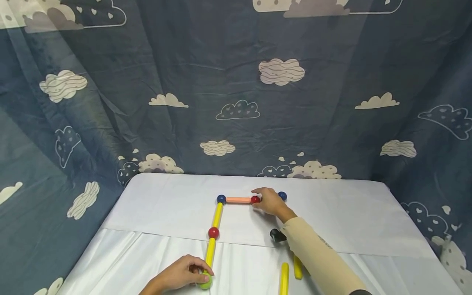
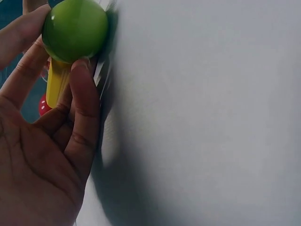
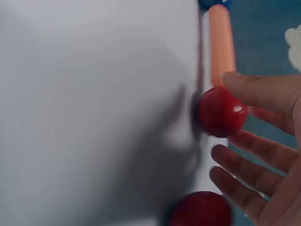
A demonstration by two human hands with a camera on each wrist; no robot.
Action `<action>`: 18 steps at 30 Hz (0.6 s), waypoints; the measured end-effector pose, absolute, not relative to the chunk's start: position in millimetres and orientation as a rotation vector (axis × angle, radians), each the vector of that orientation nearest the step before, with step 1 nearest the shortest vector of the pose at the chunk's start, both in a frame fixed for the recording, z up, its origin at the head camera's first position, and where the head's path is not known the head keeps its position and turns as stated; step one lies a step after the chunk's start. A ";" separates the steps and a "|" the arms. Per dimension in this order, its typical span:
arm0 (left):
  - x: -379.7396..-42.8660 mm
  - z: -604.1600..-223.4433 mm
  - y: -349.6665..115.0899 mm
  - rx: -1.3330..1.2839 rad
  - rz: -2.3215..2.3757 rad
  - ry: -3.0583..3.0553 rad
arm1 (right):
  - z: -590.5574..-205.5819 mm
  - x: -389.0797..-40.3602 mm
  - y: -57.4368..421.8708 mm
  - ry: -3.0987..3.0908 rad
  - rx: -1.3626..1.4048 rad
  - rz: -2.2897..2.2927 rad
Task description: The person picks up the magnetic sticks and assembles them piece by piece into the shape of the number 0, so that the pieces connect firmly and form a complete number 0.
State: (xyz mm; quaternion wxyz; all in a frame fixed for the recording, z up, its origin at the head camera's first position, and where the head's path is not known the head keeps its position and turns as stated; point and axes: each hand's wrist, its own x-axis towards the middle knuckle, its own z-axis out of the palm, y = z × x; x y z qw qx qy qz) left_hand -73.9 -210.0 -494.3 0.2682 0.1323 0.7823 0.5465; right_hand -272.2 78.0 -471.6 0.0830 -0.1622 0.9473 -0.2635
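My left hand [image 1: 184, 272] pinches a green ball [image 1: 205, 281] at the near end of a yellow rod [image 1: 210, 254]. That line runs through a red ball [image 1: 214, 232] and another yellow rod [image 1: 218, 215] to a blue ball [image 1: 221, 199]. From there an orange rod [image 1: 238, 200] reaches rightward to a second red ball [image 1: 255, 200]. My right hand [image 1: 271, 201] is spread around this ball, thumb at its near side and index finger raised above it. In the right wrist view, another red ball [image 3: 200, 211] lies close by; the hand hides it in the head view.
Past the right hand sits a blue ball [image 1: 282, 196]. Two yellow rods, one nearer [image 1: 284, 278] and one by the sleeve [image 1: 298, 267], lie at front right. A black object [image 1: 277, 235] shows beside the sleeve. Dark cloud-print cloth [image 1: 236, 82] stands behind the white-covered table [image 1: 147, 205].
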 end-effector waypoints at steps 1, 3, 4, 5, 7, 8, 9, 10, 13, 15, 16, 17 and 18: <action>-74.1 -494.6 -209.9 0.353 1.476 2.109 | -467.9 -269.7 79.2 2.833 -0.491 -0.786; -74.6 -495.1 -210.1 0.352 1.471 2.108 | -460.4 -263.0 82.4 2.840 -0.512 -0.796; -74.9 -495.2 -210.2 0.359 1.467 2.108 | -456.6 -258.5 84.8 2.839 -0.515 -0.804; -75.5 -495.5 -210.5 0.367 1.462 2.111 | -452.9 -253.5 87.3 2.823 -0.515 -0.827; -76.1 -495.5 -211.5 0.393 1.455 2.106 | -448.6 -242.4 94.4 2.777 -0.586 -0.861; -76.3 -495.3 -212.0 0.407 1.454 2.100 | -447.0 -235.7 98.6 2.734 -0.635 -0.871; -76.6 -495.1 -212.5 0.418 1.457 2.090 | -446.3 -228.2 102.7 2.682 -0.683 -0.879; -76.8 -494.8 -213.1 0.430 1.460 2.077 | -445.8 -220.4 107.1 2.620 -0.742 -0.885; -77.6 -493.6 -214.0 0.449 1.470 2.038 | -445.7 -196.2 119.9 2.419 -0.868 -0.897; -78.8 -492.2 -213.7 0.442 1.461 2.025 | -446.1 -180.4 127.1 2.308 -0.886 -0.905; -79.4 -491.3 -213.4 0.444 1.452 2.023 | -446.0 -173.5 130.9 2.261 -0.895 -0.912; -80.3 -490.5 -212.8 0.440 1.447 2.016 | -446.6 -166.9 134.4 2.227 -0.889 -0.923; -81.2 -489.5 -212.3 0.438 1.437 2.013 | -447.0 -160.4 138.2 2.199 -0.898 -0.933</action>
